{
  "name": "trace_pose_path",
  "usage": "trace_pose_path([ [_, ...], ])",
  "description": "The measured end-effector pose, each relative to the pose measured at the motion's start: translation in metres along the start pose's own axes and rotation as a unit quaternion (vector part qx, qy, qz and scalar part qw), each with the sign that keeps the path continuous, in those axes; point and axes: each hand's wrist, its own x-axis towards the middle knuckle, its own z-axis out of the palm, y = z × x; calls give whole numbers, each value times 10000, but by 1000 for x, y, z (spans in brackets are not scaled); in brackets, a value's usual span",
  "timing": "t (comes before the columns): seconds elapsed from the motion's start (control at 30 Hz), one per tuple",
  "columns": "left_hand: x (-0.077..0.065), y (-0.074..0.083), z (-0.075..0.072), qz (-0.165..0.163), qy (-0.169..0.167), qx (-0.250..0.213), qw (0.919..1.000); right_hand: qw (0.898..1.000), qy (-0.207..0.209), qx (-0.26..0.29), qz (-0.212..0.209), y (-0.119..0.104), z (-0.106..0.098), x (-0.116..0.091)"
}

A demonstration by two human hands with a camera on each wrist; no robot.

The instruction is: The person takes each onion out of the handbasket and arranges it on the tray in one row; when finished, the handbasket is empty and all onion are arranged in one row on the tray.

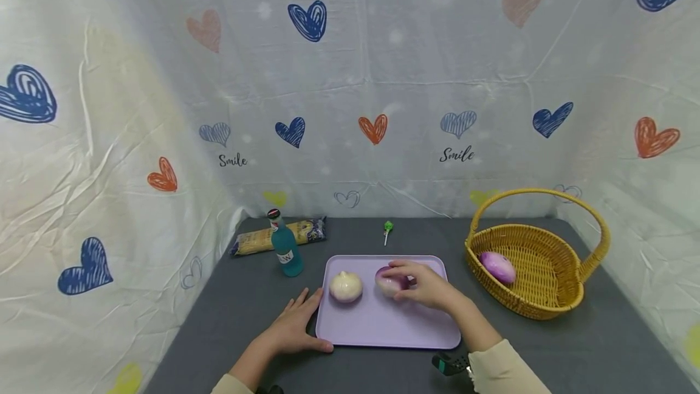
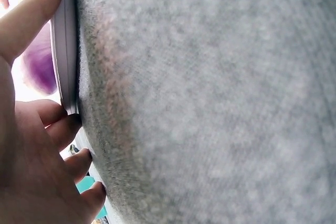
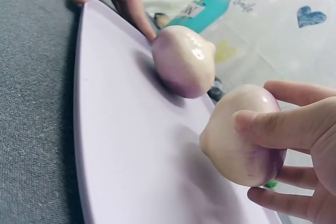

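1. Your right hand (image 1: 422, 286) grips a purple-white onion (image 1: 386, 286) over the right half of the tray (image 1: 383, 328), thumb opposing fingers, probably because its smooth round sides could slip.
2. Your left hand (image 1: 294, 326) lies spread, fingers along the tray's left edge, thumb at its near corner, likely steadying it.
3. A second onion (image 1: 346, 287) rests on the tray's left half.

Head view: looked forward and down from the near side of the desk (image 1: 240, 303), farthest back, taking in the whole tray (image 1: 394, 327) and the sheet (image 1: 339, 59) beyond the far edge. Left wrist view: very close, low at the tray's left edge, turned sideways; desk filled most. Right wrist view: near, also sideways, faced the tray's left edge. Head and right wrist views shared left onion (image 1: 346, 288), right onion (image 1: 386, 287), bottle (image 1: 285, 248).
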Motion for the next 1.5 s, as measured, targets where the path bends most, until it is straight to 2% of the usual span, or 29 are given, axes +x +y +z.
trace_pose_path([
  [0.47, 0, 2, -1, -38, -23, 0, 10000, 9996, -220, 139, 121, 4, 5, 2],
  [0.97, 1, 0, 1, -88, 11, 29, 10000, 9991, -353, 19, 245, -1, -3, 2],
  [1.3, 1, -1, 1, -101, 17, 77, 9999, 9991, -378, -12, 215, -11, -11, 3],
  [1.5, -1, 1, 1, -80, 35, 79, 9999, 9986, -490, 133, 128, -11, -4, 6],
])
